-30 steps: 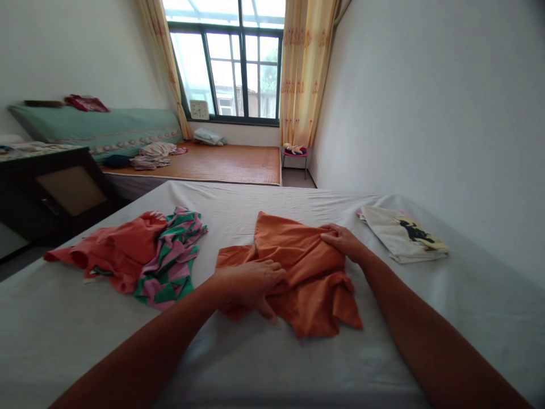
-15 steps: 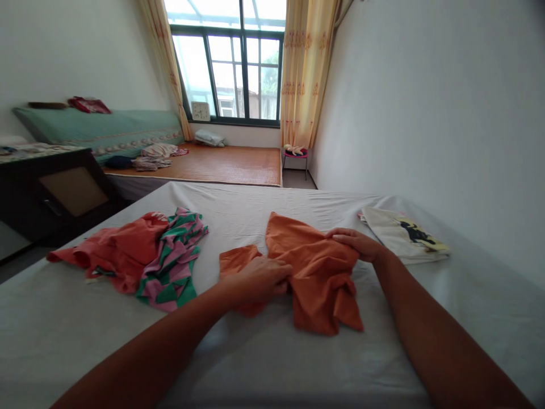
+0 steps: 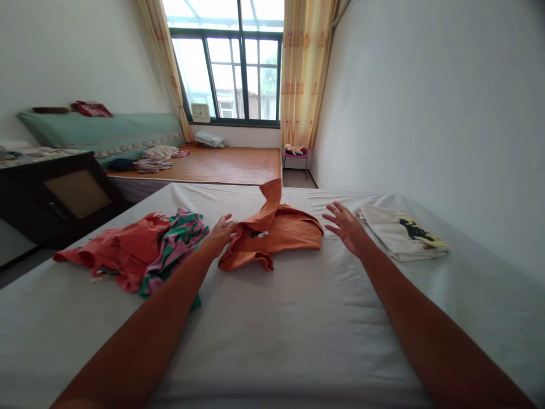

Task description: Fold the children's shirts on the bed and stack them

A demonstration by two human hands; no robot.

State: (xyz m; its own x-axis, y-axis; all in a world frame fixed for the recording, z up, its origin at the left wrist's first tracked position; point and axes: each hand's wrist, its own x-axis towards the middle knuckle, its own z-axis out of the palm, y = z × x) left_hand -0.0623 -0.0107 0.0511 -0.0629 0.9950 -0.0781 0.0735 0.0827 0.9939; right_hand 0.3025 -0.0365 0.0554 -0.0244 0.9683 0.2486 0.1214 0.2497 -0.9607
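An orange shirt (image 3: 293,230) lies bunched on the white-sheeted bed, one flap standing up at its far side. A small patch of print shows near its middle. At the shirt's left edge is my left hand (image 3: 221,233), its fingers apart and the fingertips at the cloth. My right hand (image 3: 347,227) is open with fingers spread, just off the shirt's right edge and holding nothing. Left of my left hand lie a coral-red garment (image 3: 128,244) and a green-and-pink patterned garment (image 3: 176,244), partly hidden by my left forearm.
A folded cream garment with a dark print (image 3: 404,233) lies on the right of the sheet (image 3: 272,329), near the wall. At left stands a dark cabinet (image 3: 72,193). Beyond are a mat-covered bed (image 3: 225,165) with clothes on it, and a small pink stool (image 3: 296,153).
The orange shirt has been turned over and shifted away from me, with a flap now raised. My right hand has let go of it. My left hand has moved to its left edge.
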